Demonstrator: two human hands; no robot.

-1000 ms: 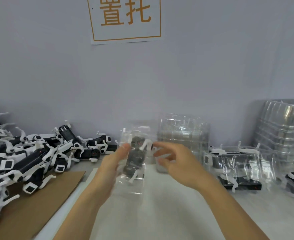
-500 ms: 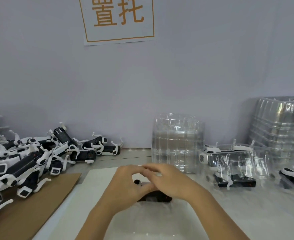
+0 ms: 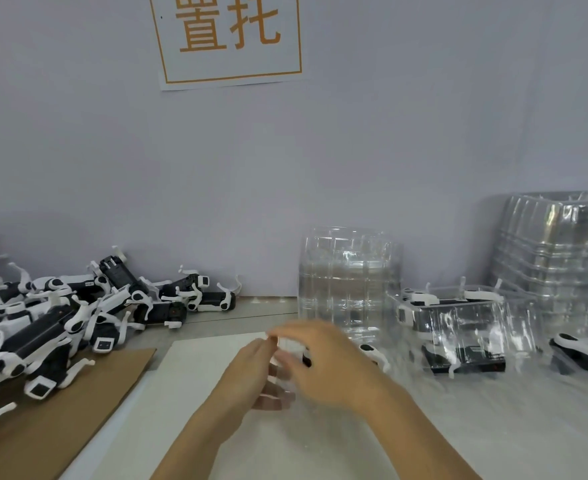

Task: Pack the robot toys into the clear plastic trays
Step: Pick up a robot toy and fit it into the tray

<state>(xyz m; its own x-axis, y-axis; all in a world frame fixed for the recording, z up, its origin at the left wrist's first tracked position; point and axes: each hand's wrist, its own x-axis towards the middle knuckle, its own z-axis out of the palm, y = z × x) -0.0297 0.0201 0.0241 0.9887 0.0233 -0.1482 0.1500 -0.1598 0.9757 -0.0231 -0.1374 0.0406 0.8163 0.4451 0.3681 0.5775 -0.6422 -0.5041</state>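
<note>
Step in hand, prob.: black-and-white robot toy (image 3: 368,351) being seated in clear plastic tray (image 3: 278,372), gripped by left hand (image 3: 251,372) and right hand (image 3: 323,362). Next: packed tray to be set w/ finished ones.

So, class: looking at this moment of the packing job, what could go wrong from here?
1. Both hands, left and right, blur over the clear tray; the toy may seat badly.
2. The packed tray sits close by and could get knocked.
3. The loose toy pile has interlocked legs that may snag.
</note>
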